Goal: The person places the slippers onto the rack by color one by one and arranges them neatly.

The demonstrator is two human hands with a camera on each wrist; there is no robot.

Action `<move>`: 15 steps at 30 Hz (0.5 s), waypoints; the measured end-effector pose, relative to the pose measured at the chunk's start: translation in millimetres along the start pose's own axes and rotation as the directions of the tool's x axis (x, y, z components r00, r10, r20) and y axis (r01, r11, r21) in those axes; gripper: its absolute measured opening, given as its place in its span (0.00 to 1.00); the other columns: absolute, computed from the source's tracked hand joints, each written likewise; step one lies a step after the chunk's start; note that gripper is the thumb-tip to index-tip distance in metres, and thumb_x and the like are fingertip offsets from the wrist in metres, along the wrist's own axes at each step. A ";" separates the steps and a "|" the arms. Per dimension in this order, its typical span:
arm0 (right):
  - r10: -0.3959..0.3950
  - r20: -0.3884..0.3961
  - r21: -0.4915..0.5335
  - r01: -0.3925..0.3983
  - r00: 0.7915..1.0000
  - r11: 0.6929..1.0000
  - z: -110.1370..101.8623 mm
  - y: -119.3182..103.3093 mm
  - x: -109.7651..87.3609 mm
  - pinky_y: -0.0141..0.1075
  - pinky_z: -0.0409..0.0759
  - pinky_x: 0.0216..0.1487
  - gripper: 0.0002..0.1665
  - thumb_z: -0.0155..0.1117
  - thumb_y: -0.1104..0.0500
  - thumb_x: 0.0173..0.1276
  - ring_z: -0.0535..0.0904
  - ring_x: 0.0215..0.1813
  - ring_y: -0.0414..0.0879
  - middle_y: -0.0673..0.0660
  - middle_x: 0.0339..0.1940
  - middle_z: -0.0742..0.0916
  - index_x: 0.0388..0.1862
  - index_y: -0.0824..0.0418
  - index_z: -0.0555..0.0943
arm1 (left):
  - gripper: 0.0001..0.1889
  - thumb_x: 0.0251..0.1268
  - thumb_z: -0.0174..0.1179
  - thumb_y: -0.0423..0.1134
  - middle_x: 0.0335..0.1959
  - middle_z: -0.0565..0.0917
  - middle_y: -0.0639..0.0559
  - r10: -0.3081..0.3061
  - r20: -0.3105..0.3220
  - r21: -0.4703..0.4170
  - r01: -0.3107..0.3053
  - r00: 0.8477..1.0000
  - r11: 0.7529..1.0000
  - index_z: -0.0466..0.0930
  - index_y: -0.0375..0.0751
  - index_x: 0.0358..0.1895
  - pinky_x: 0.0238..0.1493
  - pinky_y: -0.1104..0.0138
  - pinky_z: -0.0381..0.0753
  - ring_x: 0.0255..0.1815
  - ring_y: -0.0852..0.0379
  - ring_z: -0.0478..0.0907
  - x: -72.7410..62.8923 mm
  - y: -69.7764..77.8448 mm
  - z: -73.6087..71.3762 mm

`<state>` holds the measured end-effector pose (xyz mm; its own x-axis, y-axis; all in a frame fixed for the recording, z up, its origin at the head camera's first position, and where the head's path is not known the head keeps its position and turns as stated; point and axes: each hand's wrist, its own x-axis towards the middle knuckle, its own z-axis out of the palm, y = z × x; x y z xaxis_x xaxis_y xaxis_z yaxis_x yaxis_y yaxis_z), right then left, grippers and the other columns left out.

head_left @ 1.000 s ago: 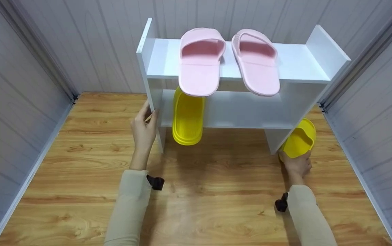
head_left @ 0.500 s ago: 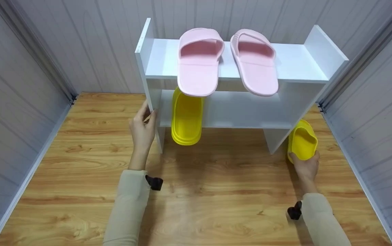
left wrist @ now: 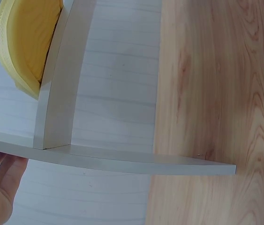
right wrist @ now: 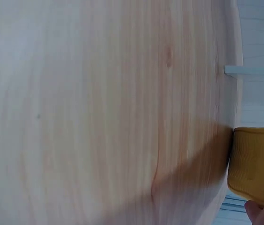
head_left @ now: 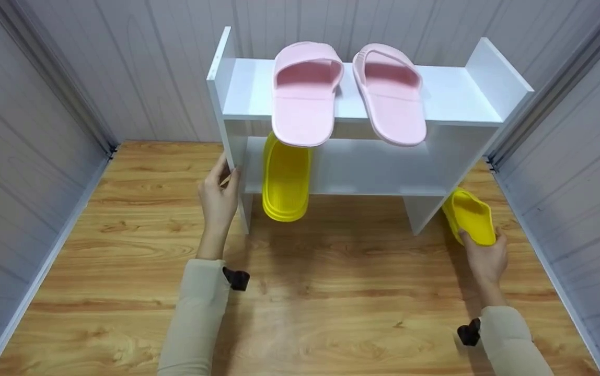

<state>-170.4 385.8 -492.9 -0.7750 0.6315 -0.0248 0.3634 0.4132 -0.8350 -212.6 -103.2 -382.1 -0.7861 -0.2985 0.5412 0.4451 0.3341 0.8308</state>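
Note:
My left hand (head_left: 217, 196) grips the left side panel of a white two-tier shoe rack (head_left: 378, 167), thumb at its front edge. In the left wrist view, fingers (left wrist: 7, 173) lie against the panel's outer face. To the right of the rack, my right hand (head_left: 487, 258) holds a yellow slipper (head_left: 475, 222) by its near end, tilted beside the right panel. That slipper's ribbed sole (right wrist: 258, 159) shows in the right wrist view. Another yellow slipper (head_left: 287, 185) lies on the lower shelf at the left, its near end jutting over the front edge and its far part hidden.
Two pink slippers, a left one (head_left: 304, 122) and a right one (head_left: 400, 122), sit on the top shelf and overhang its front. The rack stands on a wood-patterned floor (head_left: 326, 313). Pale panelled walls enclose the back and both sides, the right wall (head_left: 582, 183) near my right hand.
My right hand has moved right, away from the rack's right panel, with the yellow slipper, which has turned and tilted in the grip. The left hand stays on the left panel.

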 end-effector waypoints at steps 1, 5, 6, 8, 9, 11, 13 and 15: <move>-0.012 -0.004 -0.008 0.012 1.000 1.000 -1.9 0.6 -0.3 0.48 0.57 0.59 0.55 0.61 0.37 0.51 0.60 0.60 0.56 0.62 0.64 0.63 0.69 0.61 0.48 | 0.19 0.58 0.54 0.27 0.42 0.78 0.33 0.002 -0.001 -0.005 -0.002 1.000 1.000 0.71 0.30 0.55 0.36 0.57 0.77 0.43 0.43 0.76 0.5 -4.7 0.5; -0.077 -0.045 -0.049 0.075 0.996 0.996 -8.1 2.9 -0.6 0.49 0.60 0.56 0.52 0.62 0.38 0.51 0.63 0.57 0.57 0.63 0.61 0.67 0.67 0.62 0.54 | 0.20 0.59 0.55 0.29 0.44 0.78 0.36 0.002 0.005 -0.010 -0.002 1.000 1.000 0.71 0.34 0.56 0.36 0.58 0.78 0.43 0.46 0.76 2.2 -20.5 2.1; -0.103 -0.061 -0.061 0.099 0.993 0.993 -9.3 3.4 -0.9 0.49 0.60 0.55 0.52 0.63 0.38 0.50 0.64 0.57 0.58 0.63 0.61 0.68 0.67 0.62 0.55 | 0.20 0.59 0.55 0.30 0.44 0.78 0.37 0.002 0.008 -0.005 -0.001 1.000 1.000 0.71 0.34 0.56 0.37 0.59 0.78 0.43 0.46 0.76 2.3 -21.8 1.9; -0.149 -0.090 -0.074 0.143 0.985 0.987 -11.3 4.2 -1.2 0.50 0.61 0.54 0.51 0.64 0.39 0.49 0.66 0.55 0.59 0.64 0.59 0.70 0.65 0.63 0.59 | 0.19 0.59 0.55 0.30 0.45 0.78 0.38 0.003 0.013 0.002 -0.003 1.000 1.000 0.71 0.35 0.56 0.37 0.60 0.78 0.44 0.47 0.76 2.2 -23.0 1.9; -0.171 -0.100 -0.081 0.163 0.980 0.983 -12.2 4.6 -1.4 0.50 0.61 0.53 0.50 0.65 0.39 0.49 0.66 0.55 0.59 0.64 0.59 0.70 0.65 0.63 0.60 | 0.19 0.59 0.55 0.31 0.45 0.78 0.39 0.005 0.015 0.007 -0.005 1.000 1.000 0.71 0.35 0.56 0.37 0.61 0.78 0.44 0.48 0.76 2.1 -23.4 1.7; -0.203 -0.104 -0.098 0.193 0.974 0.976 -13.8 5.3 -1.0 0.51 0.61 0.53 0.49 0.66 0.40 0.48 0.66 0.56 0.61 0.64 0.59 0.70 0.64 0.63 0.62 | 0.19 0.60 0.55 0.31 0.45 0.78 0.40 0.011 0.016 0.006 -0.011 1.000 1.000 0.71 0.35 0.56 0.36 0.61 0.78 0.43 0.49 0.77 2.0 -23.4 1.6; -0.208 -0.081 -0.113 0.199 0.975 0.973 -15.3 6.1 -0.2 0.52 0.61 0.54 0.49 0.65 0.39 0.49 0.66 0.56 0.61 0.64 0.60 0.70 0.64 0.63 0.61 | 0.19 0.60 0.55 0.31 0.44 0.79 0.40 0.010 0.014 0.005 -0.010 1.000 1.000 0.71 0.36 0.56 0.36 0.62 0.78 0.43 0.49 0.77 2.2 -23.3 1.6; -0.199 -0.057 -0.110 0.192 0.978 0.975 -16.7 7.5 0.8 0.51 0.61 0.54 0.48 0.63 0.38 0.50 0.65 0.57 0.60 0.63 0.60 0.69 0.65 0.62 0.61 | 0.19 0.60 0.55 0.31 0.44 0.79 0.40 0.007 0.010 0.007 -0.007 1.000 1.000 0.71 0.36 0.56 0.36 0.63 0.78 0.43 0.50 0.77 2.2 -23.5 1.7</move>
<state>-159.7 400.3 -489.9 -0.8011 0.5731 0.1729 0.2630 0.5964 -0.7584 -225.5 -110.2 -400.6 -0.7872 -0.2872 0.5457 0.4479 0.3420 0.8261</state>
